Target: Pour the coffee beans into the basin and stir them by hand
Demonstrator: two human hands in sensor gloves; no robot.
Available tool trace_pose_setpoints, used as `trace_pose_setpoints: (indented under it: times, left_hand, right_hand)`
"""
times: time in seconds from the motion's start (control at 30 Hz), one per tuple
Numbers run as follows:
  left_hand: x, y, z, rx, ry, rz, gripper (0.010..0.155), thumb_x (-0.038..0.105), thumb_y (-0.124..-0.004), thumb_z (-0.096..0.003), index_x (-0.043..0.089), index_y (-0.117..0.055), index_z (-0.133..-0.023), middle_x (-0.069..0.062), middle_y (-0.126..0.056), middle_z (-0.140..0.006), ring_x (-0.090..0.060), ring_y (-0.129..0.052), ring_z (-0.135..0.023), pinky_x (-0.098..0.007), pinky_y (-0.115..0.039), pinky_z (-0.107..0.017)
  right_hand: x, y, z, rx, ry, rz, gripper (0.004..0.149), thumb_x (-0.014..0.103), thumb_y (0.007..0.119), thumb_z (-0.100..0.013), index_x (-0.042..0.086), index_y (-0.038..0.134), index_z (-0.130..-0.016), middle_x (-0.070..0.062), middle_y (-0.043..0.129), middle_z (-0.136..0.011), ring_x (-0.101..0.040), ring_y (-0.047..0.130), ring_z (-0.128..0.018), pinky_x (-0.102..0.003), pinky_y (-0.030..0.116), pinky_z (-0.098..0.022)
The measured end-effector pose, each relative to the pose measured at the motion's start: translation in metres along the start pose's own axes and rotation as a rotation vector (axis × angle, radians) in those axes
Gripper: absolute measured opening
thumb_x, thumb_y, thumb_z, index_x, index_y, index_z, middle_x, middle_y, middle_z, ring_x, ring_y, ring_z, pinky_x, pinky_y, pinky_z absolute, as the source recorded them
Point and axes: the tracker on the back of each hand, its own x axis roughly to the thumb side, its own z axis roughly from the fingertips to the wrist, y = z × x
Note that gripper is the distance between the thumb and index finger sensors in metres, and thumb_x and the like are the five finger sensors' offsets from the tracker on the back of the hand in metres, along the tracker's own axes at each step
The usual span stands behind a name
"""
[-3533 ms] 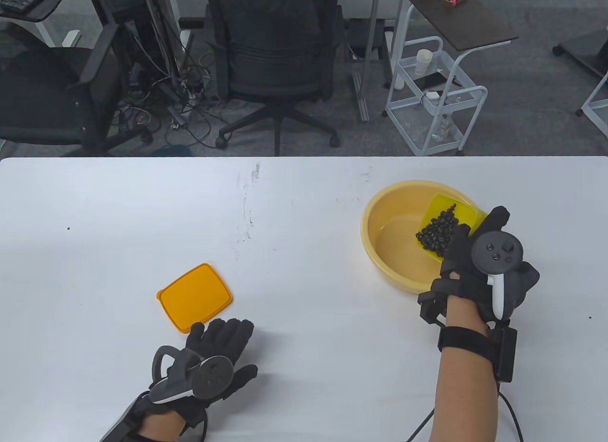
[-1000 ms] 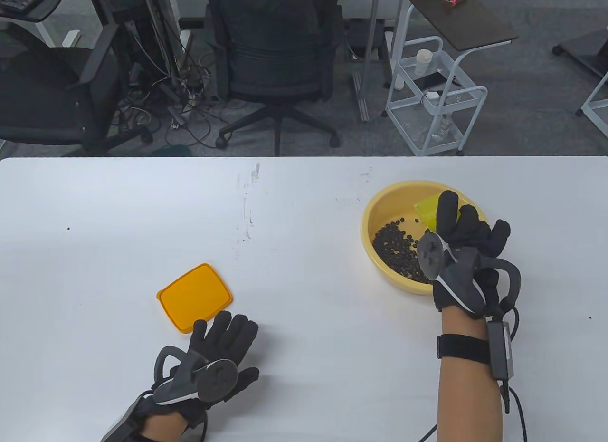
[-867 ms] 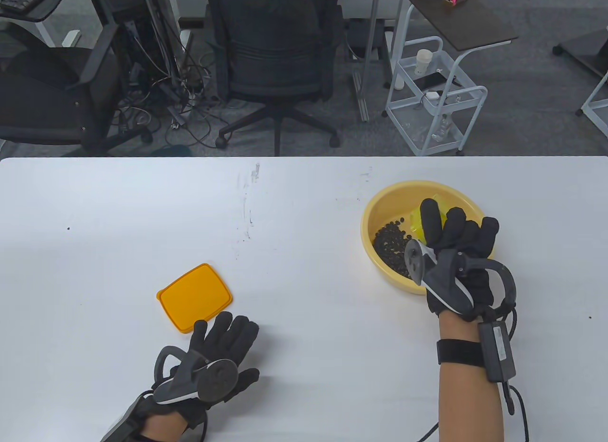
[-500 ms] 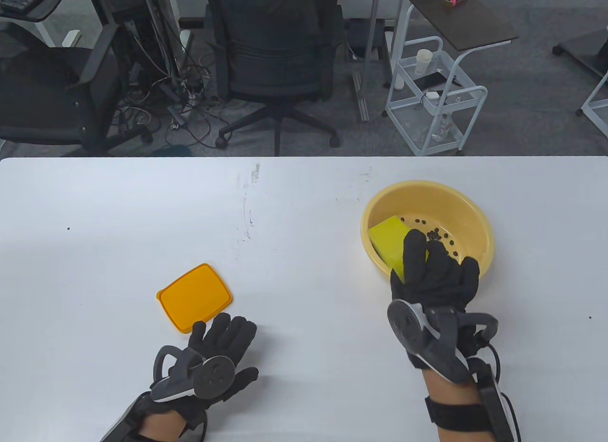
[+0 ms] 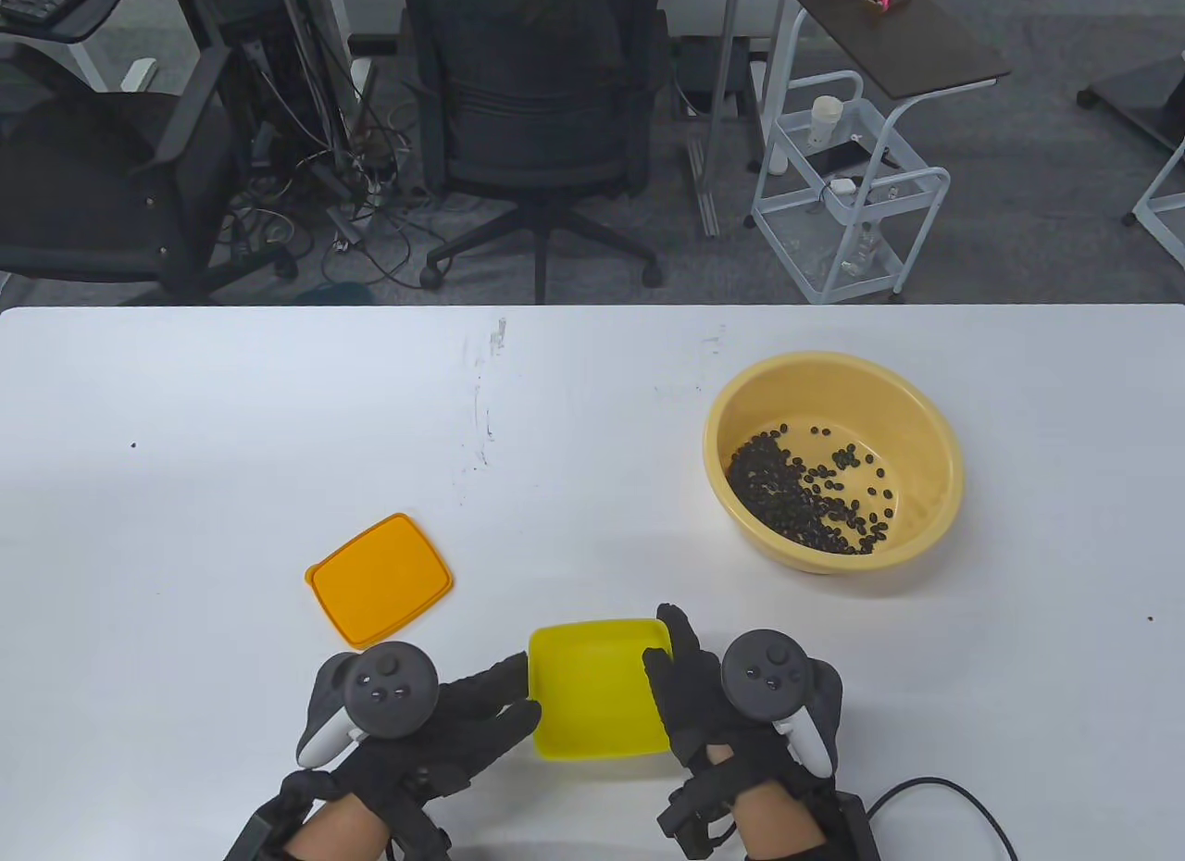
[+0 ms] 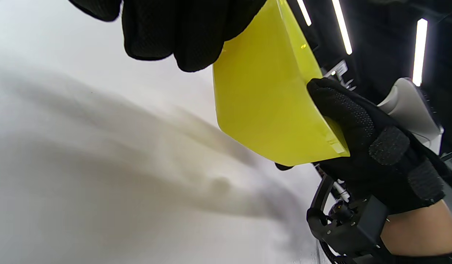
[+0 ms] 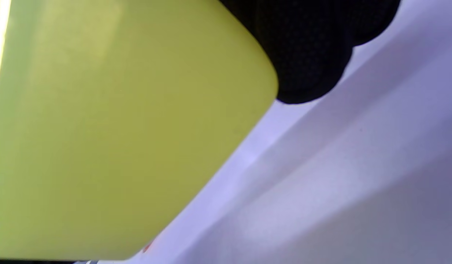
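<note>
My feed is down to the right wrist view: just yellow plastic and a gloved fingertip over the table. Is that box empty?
Observer: Yes. The table view looks into the yellow box and there is nothing inside.
Operator: Where are the beans?
Observer: The coffee beans lie in the basin, bunched toward its left side in the table view.
Operator: Is the other hand on the box too?
Observer: Yes. The left hand grips the box's left side and the right hand grips its right side.
</note>
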Motion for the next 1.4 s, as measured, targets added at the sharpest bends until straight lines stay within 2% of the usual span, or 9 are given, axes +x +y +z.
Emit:
trace_pose_setpoints:
  times: [0.07,0.1,0.27,0.37,0.47,0.57,0.7,0.97,1.4]
  left_hand:
    - [0.005,0.0,-0.007,0.05,0.075,-0.011,0.078,0.06,-0.057,-0.0571,-0.002,-0.053,-0.105,-0.025,-0.075,-0.099,-0.051,-0.077,-0.093,-0.063,-0.052,-0.072]
    - [0.009,0.001,-0.013,0.122,0.143,-0.102,0.068,0.052,-0.06,-0.058,-0.002,-0.061,-0.1,-0.022,-0.084,-0.091,-0.048,-0.086,-0.086,-0.061,-0.056,-0.07]
    - [0.02,0.018,-0.036,0.194,0.284,-0.38,0.048,0.04,-0.066,-0.0572,0.001,-0.082,-0.081,-0.008,-0.102,-0.058,-0.03,-0.107,-0.054,-0.054,-0.063,-0.068]
    - [0.022,0.06,-0.047,0.273,0.353,-0.476,0.045,0.041,-0.068,-0.056,0.005,-0.085,-0.077,-0.004,-0.103,-0.051,-0.027,-0.108,-0.048,-0.054,-0.063,-0.068]
    - [0.008,0.114,-0.049,0.424,0.486,-0.503,0.045,0.041,-0.067,-0.0566,0.005,-0.083,-0.079,-0.003,-0.102,-0.051,-0.025,-0.107,-0.047,-0.053,-0.062,-0.069]
    - [-0.031,0.168,-0.043,0.584,0.694,-0.475,0.047,0.041,-0.068,-0.0571,0.005,-0.078,-0.084,0.0,-0.101,-0.051,-0.023,-0.107,-0.048,-0.052,-0.063,-0.07]
    - [-0.089,0.202,-0.028,0.703,0.907,-0.346,0.052,0.039,-0.066,-0.058,0.001,-0.068,-0.093,0.0,-0.099,-0.053,-0.023,-0.106,-0.05,-0.051,-0.062,-0.07]
    - [-0.16,0.214,-0.028,0.694,1.074,-0.248,0.052,0.039,-0.065,-0.0582,0.001,-0.066,-0.094,-0.001,-0.099,-0.054,-0.024,-0.105,-0.051,-0.052,-0.062,-0.07]
    - [-0.181,0.205,-0.054,0.595,1.09,-0.306,0.055,0.041,-0.066,-0.0571,0.0,-0.067,-0.094,-0.001,-0.1,-0.056,-0.025,-0.105,-0.053,-0.052,-0.062,-0.07]
  right_hand:
    - [0.002,0.001,0.003,-0.017,-0.004,0.019,0.068,0.044,0.051,-0.055,-0.003,0.04,-0.103,-0.026,0.077,-0.077,-0.034,0.092,-0.035,-0.059,0.063,-0.055]
    - [0.004,0.002,0.004,-0.007,-0.011,0.024,0.068,0.045,0.051,-0.055,-0.003,0.041,-0.102,-0.026,0.077,-0.077,-0.034,0.093,-0.035,-0.059,0.064,-0.055]
    - [0.01,0.012,0.005,0.016,-0.074,0.058,0.079,0.055,0.043,-0.054,-0.009,0.036,-0.101,-0.027,0.076,-0.078,-0.032,0.093,-0.039,-0.061,0.062,-0.056]
    - [0.02,0.009,0.014,-0.071,-0.132,0.105,0.081,0.062,0.041,-0.052,0.002,0.036,-0.107,-0.025,0.068,-0.09,-0.041,0.086,-0.058,-0.064,0.054,-0.059]
    - [0.023,0.003,0.02,-0.187,-0.152,0.311,0.08,0.062,0.041,-0.052,0.007,0.035,-0.109,-0.024,0.058,-0.099,-0.046,0.079,-0.073,-0.065,0.051,-0.06]
    - [0.02,-0.002,0.021,-0.249,-0.117,0.441,0.079,0.062,0.041,-0.053,0.007,0.037,-0.109,-0.023,0.06,-0.099,-0.046,0.079,-0.073,-0.065,0.052,-0.06]
    - [0.014,-0.004,0.016,-0.248,-0.079,0.417,0.078,0.062,0.042,-0.053,0.006,0.038,-0.108,-0.024,0.06,-0.099,-0.047,0.079,-0.073,-0.066,0.051,-0.06]
    - [0.012,0.0,0.013,-0.233,-0.053,0.448,0.078,0.061,0.042,-0.053,0.006,0.041,-0.108,-0.023,0.061,-0.098,-0.047,0.079,-0.073,-0.066,0.051,-0.06]
    - [0.012,0.003,0.014,-0.215,-0.054,0.45,0.077,0.061,0.043,-0.053,0.006,0.043,-0.107,-0.022,0.063,-0.098,-0.047,0.08,-0.073,-0.066,0.051,-0.06]
